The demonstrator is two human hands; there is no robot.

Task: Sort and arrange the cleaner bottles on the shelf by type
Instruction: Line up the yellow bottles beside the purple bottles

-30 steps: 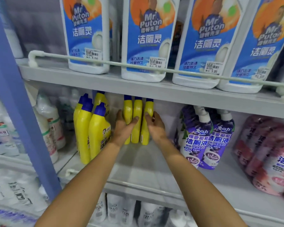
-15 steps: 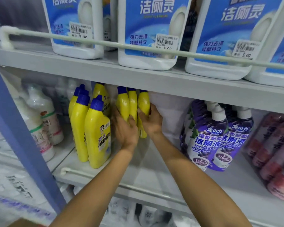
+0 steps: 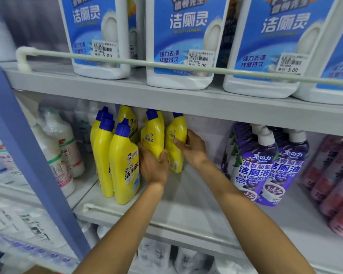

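Bottles of yellow plastic with blue caps are gathered toward the left of the middle shelf (image 3: 186,204). Two of them are being handled deep on that shelf. One yellow bottle (image 3: 152,135) is gripped low down by the left hand (image 3: 153,169), whose fingers are curled round its body. A second yellow bottle (image 3: 176,135), just beside the first, is held by the right hand (image 3: 193,150), with the thumb laid across its front and the fingers wrapped behind.

More yellow bottles (image 3: 123,165) are stood upright just to the left, nearer the front rail (image 3: 127,216). Purple bottles (image 3: 253,169) are set well apart on the right, with pink bottles (image 3: 337,175) beyond them. Large white bottles (image 3: 180,36) with blue labels are lined along the shelf above.
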